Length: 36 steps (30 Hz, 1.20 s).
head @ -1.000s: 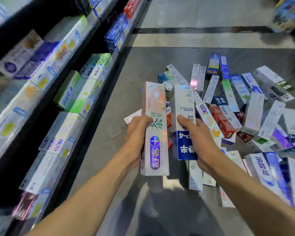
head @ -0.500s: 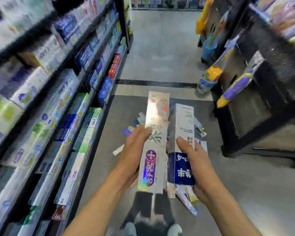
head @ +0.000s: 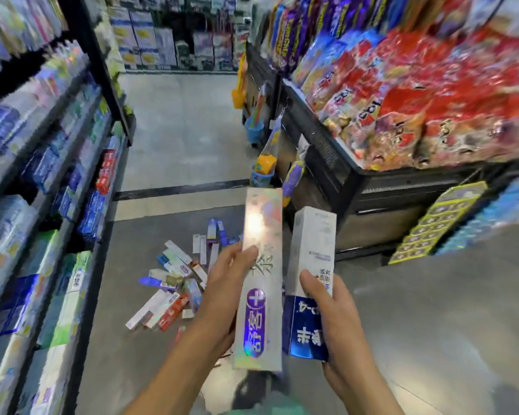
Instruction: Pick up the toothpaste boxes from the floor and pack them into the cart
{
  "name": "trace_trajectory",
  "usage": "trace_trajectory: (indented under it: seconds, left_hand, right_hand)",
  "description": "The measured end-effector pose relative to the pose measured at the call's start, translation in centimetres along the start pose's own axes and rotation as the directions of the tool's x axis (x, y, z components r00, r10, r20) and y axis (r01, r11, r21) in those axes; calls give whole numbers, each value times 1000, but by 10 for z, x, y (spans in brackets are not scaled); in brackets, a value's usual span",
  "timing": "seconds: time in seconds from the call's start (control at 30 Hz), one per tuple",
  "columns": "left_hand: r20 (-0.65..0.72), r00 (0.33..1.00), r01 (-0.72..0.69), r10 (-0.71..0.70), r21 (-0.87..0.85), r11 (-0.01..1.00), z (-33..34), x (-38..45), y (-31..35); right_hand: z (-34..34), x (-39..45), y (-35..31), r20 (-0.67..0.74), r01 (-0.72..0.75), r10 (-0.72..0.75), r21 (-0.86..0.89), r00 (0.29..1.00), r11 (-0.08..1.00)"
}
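Boxes fill both your hands: your left hand (head: 225, 292) grips a silver holographic toothpaste box (head: 261, 280) upright; your right hand (head: 330, 319) grips a white-and-blue toothpaste box (head: 309, 283) just beside it; more toothpaste boxes (head: 174, 283) lie scattered on the floor (head: 180, 139) below.

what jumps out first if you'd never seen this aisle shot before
Front and centre, the left hand holds a shiny silver toothpaste box upright, and the right hand holds a white and blue box beside it. Behind them a heap of toothpaste boxes lies scattered on the grey floor. At upper right, a bin of red snack bags stands out most brightly.
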State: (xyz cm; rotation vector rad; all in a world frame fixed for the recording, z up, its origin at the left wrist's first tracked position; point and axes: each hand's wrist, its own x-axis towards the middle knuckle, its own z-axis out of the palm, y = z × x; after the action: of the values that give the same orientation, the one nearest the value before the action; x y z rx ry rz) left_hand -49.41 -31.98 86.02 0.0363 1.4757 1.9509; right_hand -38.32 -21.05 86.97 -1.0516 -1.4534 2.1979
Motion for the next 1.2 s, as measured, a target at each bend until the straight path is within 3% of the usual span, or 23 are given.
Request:
trace_trajectory:
  seconds: [0.17,0.33,0.47,0.57,0.8,1.03,1.2]
  left_hand:
    - [277,960,3,-32,101,995,35,-6,12]
    - [485,860,49,-157,228,972,55,-27,7]
    - [635,727,75,-262,305,949,71,-61,-5]
    - [731,598,77,-329,356,931,87,-95,-21]
    - [823,320,25,-469,488,873,137,-196,-78]
    - [840,66,-47,-539,542,839,193,-327,-163]
    - [779,-90,-102,-621,613,783,219,-437,-228]
  right_hand:
    - [-11,-32,-7,-244,145,-124,70,962,987]
    - [-19,-89,-7,-480,250,-173,101,860,963]
    - [-28,-144,7,-641,317,-182,101,745,943]
    - [-39,-188,26,-768,356,-171,79,617,931]
    - [-79,-303,71,-941,483,-117,55,319,874]
    - [-153,-426,126,-998,535,-18,17,59,845]
    - [-195,-527,169,-995,558,65,15,-71,830]
